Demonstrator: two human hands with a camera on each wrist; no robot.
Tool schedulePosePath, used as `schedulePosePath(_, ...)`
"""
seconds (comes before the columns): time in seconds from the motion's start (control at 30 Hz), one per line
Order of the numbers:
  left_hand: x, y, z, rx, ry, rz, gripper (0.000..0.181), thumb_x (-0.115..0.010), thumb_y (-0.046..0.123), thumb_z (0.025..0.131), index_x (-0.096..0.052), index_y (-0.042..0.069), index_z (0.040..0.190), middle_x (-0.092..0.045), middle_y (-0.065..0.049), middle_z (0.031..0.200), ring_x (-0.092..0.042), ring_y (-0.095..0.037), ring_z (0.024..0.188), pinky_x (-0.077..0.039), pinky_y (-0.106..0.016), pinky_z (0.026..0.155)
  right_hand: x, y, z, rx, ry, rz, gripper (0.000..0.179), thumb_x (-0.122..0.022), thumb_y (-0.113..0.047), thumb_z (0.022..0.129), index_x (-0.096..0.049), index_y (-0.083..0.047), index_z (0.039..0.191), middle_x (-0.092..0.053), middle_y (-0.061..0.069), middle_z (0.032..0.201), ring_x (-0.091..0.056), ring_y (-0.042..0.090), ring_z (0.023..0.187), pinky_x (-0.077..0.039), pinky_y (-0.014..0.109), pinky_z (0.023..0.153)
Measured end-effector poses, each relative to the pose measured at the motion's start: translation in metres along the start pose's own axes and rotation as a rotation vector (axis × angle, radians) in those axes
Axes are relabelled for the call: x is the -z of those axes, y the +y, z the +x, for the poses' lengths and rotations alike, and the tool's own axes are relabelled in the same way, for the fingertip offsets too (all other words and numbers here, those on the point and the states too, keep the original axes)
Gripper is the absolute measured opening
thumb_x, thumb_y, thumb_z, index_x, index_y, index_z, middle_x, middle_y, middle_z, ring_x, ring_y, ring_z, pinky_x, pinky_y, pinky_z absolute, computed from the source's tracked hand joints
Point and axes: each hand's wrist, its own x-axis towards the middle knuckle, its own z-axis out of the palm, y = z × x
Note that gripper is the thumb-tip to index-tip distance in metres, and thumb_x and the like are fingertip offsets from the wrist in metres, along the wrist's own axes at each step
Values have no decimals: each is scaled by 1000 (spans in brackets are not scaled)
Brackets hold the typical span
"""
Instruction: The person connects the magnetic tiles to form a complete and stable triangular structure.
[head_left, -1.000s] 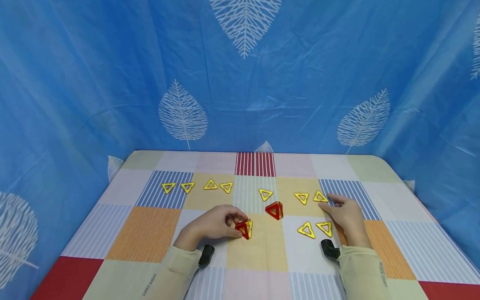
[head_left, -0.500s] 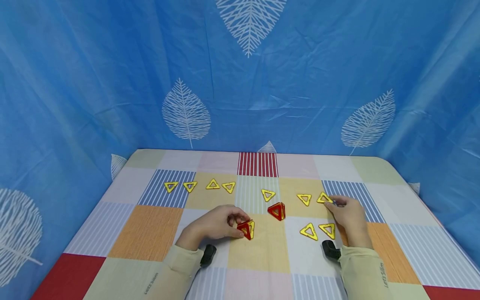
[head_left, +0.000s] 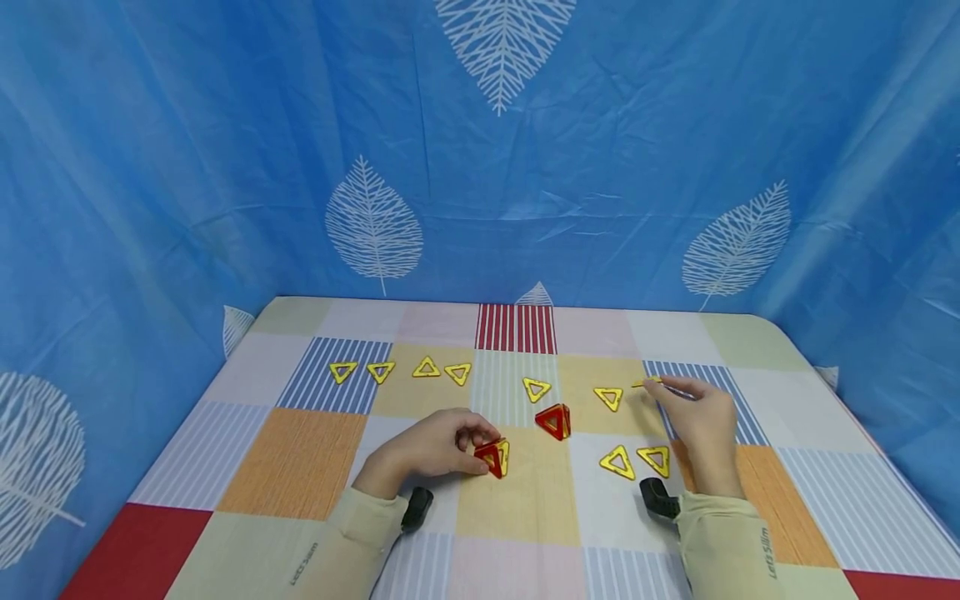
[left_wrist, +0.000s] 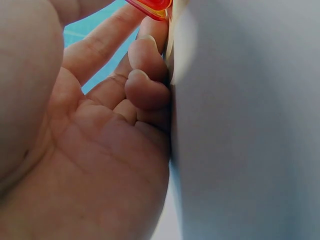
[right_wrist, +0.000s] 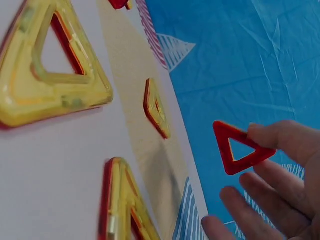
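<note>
My left hand holds a small pyramid of red and yellow magnetic triangle tiles at its near left side, thumb in front. The left wrist view shows curled fingers against the table and only a red corner of the pyramid. My right hand pinches one triangle magnetic tile by a corner, above the table. That tile looks yellow and edge-on from the head, red from the wrist. A second red and yellow pyramid stands between the hands, touched by neither.
Several yellow triangle tiles lie flat in a row at the back left. More lie at the back centre, right of centre, and in front of my right hand. Blue curtain hangs behind the checked tablecloth.
My right hand has taken hold of the rightmost back tile and lifted it off the cloth, tipping it edge-on. My left hand keeps the pyramid in the same place.
</note>
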Motion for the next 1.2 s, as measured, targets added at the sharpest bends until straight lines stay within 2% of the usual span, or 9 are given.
schedulePosePath(0.17, 0, 0, 1, 18, 2, 1, 35, -84, 16, 85, -72, 15, 117, -59, 5, 93, -51, -14, 79, -45, -28, 72, 1, -2, -2, 38, -2, 39, 54, -79, -46, 85, -73, -5, 120, -66, 16, 126, -54, 30, 121, -42, 47, 99)
schedulePosePath(0.33, 0, 0, 1, 16, 0, -9, 34, -84, 15, 84, -71, 15, 117, -59, 5, 92, -51, -14, 78, -45, -28, 71, -3, -4, -3, 77, -51, 82, 53, -83, -47, 82, -74, -8, 116, -68, 9, 120, -56, 21, 113, -45, 39, 93)
schedulePosePath(0.4, 1, 0, 1, 10, 1, -8, 34, -84, 15, 85, -71, 14, 116, -58, 4, 91, -50, -13, 78, -45, -28, 70, -5, -6, -4, 128, -80, 71, 50, -83, -46, 82, -75, -8, 113, -69, 7, 117, -58, 17, 108, -47, 31, 88)
schedulePosePath(0.5, 1, 1, 1, 3, 3, 0, 33, -83, 16, 85, -71, 14, 115, -58, 4, 91, -50, -13, 77, -44, -27, 69, -10, -8, -5, 259, -134, 58, 43, -83, -39, 84, -76, -5, 109, -72, 8, 112, -64, 8, 96, -50, 21, 79)
schedulePosePath(0.6, 1, 1, 1, -8, 1, -3, 33, -83, 15, 85, -71, 12, 115, -58, 2, 91, -49, -14, 77, -43, -28, 69, -15, -11, -8, 392, -217, 75, 33, -82, -27, 86, -75, -1, 106, -73, 12, 108, -68, 4, 87, -52, 19, 75)
schedulePosePath(0.67, 2, 0, 1, -12, -2, -6, 33, -83, 16, 85, -71, 12, 115, -58, 2, 91, -49, -14, 77, -43, -29, 69, -18, -15, -10, 443, -278, 98, 29, -82, -22, 87, -75, 0, 105, -73, 14, 107, -68, 3, 86, -53, 20, 75)
schedulePosePath(0.97, 2, -3, 1, -9, 3, 18, 34, -82, 17, 86, -71, 14, 118, -58, 5, 92, -50, -13, 78, -45, -28, 71, -35, -35, -28, 554, -550, 173, 22, -83, -10, 84, -76, -2, 104, -71, 12, 106, -71, 24, 92, -57, 32, 76)
schedulePosePath(1.2, -1, -2, 3, -5, 1, 34, 33, -82, 19, 87, -71, 12, 118, -59, 4, 91, -51, -13, 77, -45, -28, 70, -56, -43, -47, 668, -724, 122, 18, -85, -12, 82, -77, -7, 97, -73, 2, 97, -71, 20, 85, -56, 35, 77)
